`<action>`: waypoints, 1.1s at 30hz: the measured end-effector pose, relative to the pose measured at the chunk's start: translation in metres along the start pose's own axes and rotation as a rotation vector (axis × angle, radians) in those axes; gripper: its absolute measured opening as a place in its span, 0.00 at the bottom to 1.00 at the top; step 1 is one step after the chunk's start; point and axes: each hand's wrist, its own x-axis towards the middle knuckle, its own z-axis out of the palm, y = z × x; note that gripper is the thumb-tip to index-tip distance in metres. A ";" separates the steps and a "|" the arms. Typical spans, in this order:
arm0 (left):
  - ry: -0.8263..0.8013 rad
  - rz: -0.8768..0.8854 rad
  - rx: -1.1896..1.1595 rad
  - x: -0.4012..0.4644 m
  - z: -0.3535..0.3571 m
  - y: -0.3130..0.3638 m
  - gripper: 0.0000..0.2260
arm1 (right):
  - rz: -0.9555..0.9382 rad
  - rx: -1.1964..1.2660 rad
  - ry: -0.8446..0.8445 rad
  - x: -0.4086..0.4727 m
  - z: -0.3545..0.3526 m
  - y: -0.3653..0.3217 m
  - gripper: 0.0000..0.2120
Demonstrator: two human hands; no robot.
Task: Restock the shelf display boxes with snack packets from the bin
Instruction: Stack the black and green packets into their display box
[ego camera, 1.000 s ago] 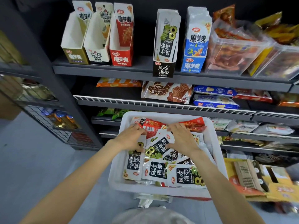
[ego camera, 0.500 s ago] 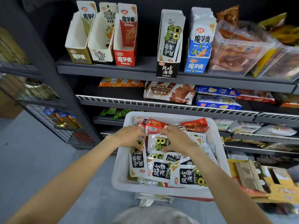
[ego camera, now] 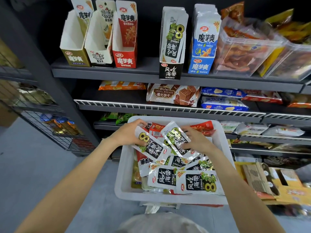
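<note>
Head view. White rectangular plastic bin [ego camera: 125, 179] at 6 o'clock below shelves, heaped with black-and-white foil kelp snack packets [ego camera: 198, 182]. Left hand [ego camera: 129, 133], fingers curled, pinches one packet [ego camera: 150, 146] at bin's 11 o'clock. Right hand [ego camera: 197, 140], fingers curled, grips second packet [ego camera: 179, 140] just beside it. Black-and-white cardboard display box [ego camera: 170, 71] at 12 o'clock on dark grey top shelf [ego camera: 107, 73], packets upright inside.

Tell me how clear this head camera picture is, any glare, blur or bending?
Head view: wide-angle bending curves the shelf edge and leans the display boxes outward; glare glints off the foil kelp packets between the left hand and right hand; the centre print reads sharply, while the right-edge goods and the wire rack at left look soft.
</note>
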 end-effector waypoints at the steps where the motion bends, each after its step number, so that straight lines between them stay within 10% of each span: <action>1: -0.035 0.007 0.028 -0.001 0.000 0.001 0.31 | 0.004 -0.091 -0.047 -0.003 0.000 -0.001 0.40; 4: -0.042 0.047 0.138 -0.003 0.000 0.005 0.24 | 0.033 -0.368 -0.059 -0.011 0.002 -0.007 0.46; 10: -0.009 0.177 0.738 -0.008 -0.004 0.026 0.17 | -0.006 -0.431 0.337 -0.026 -0.018 -0.013 0.13; 21: -0.158 0.398 0.835 0.001 0.011 0.050 0.05 | -0.072 -0.111 0.265 -0.035 -0.053 -0.014 0.23; 27: -0.148 0.354 0.620 0.007 -0.002 0.047 0.09 | -0.133 0.132 0.658 -0.038 -0.063 -0.035 0.11; 33: 0.251 0.371 -0.254 -0.007 -0.047 0.087 0.16 | -0.448 -0.021 0.886 -0.032 -0.088 -0.070 0.09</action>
